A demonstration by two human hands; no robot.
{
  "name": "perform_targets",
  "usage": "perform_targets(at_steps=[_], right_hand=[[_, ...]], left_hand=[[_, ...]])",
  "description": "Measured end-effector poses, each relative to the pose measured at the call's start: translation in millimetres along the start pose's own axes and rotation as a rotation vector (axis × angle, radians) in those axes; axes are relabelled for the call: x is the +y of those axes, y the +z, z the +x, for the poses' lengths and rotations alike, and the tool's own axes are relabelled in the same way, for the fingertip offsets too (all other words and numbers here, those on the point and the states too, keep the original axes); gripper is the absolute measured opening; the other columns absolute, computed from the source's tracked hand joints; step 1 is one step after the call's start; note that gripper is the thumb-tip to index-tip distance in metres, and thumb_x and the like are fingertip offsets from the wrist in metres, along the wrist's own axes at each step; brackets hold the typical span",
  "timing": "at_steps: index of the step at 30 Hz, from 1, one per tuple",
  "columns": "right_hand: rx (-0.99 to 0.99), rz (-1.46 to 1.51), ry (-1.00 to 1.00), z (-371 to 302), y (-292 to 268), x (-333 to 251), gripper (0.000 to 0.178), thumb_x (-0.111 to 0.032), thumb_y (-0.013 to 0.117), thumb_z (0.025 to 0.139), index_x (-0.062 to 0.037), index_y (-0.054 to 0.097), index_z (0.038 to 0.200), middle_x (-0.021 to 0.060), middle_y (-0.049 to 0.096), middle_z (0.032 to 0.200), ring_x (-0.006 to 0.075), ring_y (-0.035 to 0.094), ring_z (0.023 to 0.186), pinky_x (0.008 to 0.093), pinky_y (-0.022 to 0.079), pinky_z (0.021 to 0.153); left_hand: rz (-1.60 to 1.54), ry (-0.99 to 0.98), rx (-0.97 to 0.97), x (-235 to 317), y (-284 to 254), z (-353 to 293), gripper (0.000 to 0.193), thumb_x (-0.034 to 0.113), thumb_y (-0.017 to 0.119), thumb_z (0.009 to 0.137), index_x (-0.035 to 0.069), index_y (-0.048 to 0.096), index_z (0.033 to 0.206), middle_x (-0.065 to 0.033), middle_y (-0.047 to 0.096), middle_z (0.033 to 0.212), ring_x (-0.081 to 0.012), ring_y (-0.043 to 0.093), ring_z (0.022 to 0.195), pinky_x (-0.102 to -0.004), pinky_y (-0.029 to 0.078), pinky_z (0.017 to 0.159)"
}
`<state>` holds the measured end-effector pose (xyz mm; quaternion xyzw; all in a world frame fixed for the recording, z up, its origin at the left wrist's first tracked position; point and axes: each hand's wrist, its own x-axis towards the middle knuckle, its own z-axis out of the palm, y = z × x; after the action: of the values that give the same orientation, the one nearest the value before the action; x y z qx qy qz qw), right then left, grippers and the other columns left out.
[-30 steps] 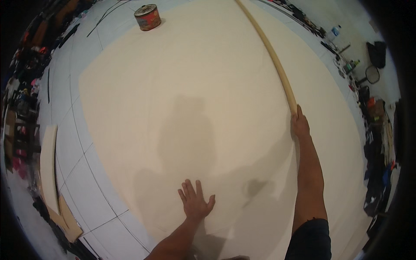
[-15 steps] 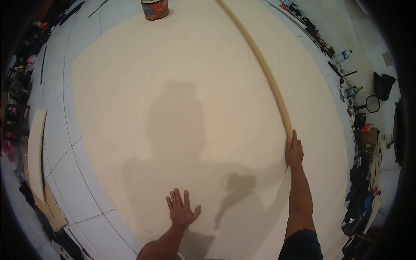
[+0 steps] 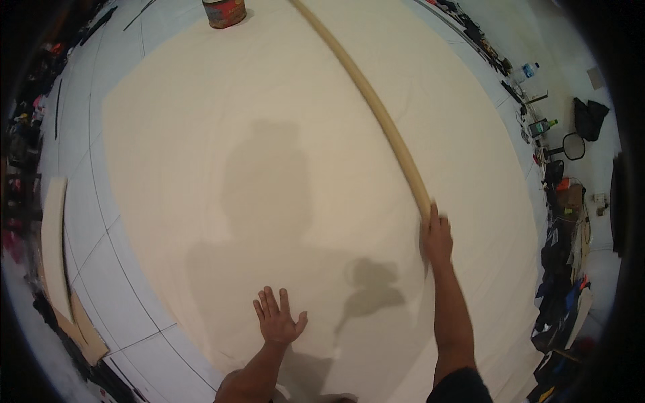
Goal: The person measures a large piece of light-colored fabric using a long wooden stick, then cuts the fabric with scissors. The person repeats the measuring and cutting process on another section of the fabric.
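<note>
A large cream sheet (image 3: 269,134) lies spread flat over the white tiled floor. A long pale wooden pole (image 3: 366,101) runs across it from the top centre down to the right. My right hand (image 3: 437,238) grips the near end of that pole. My left hand (image 3: 277,319) rests flat on the sheet with its fingers spread, holding nothing. My shadow falls on the sheet between the two arms.
A red and silver tin can (image 3: 224,12) stands at the sheet's far edge. Flat wooden boards (image 3: 57,258) lie on the tiles at the left. Bottles, bags and a small fan (image 3: 568,144) crowd the floor along the right wall. Dark clutter lines the left wall.
The view has shifted forward, so the can sits nearer the top edge. My right hand stays on the pole's end and my left hand stays flat on the sheet.
</note>
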<state>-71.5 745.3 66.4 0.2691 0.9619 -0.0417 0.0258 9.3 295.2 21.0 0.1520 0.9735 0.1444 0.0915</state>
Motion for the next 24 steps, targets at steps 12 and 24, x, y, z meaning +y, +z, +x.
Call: perform_targets(at_steps=[12,24], right_hand=[[-0.05,-0.005,0.391,-26,-13,131,0.058,-0.033,0.045,0.103,-0.014,0.027,0.155,0.0228,0.064,0.108,0.0386,0.063,0.097,0.0486,0.051,0.085],[-0.069,-0.043,0.23,-214,11,77,0.055,-0.025,0.055,0.099,-0.0134,0.038,0.15,0.0171,0.056,0.11,0.0333,0.058,0.098,0.0448,0.052,0.084]], left_hand=[[0.003,0.017,-0.038,3,0,4,0.09,0.048,0.06,0.085,-0.003,0.027,0.151,-0.0376,0.014,0.155,-0.0535,0.014,0.145,-0.0672,0.01,0.115],[0.035,0.022,0.017,5,-3,3,0.084,0.048,0.059,0.084,-0.003,0.037,0.147,-0.0377,0.02,0.154,-0.053,0.018,0.144,-0.0653,0.013,0.115]])
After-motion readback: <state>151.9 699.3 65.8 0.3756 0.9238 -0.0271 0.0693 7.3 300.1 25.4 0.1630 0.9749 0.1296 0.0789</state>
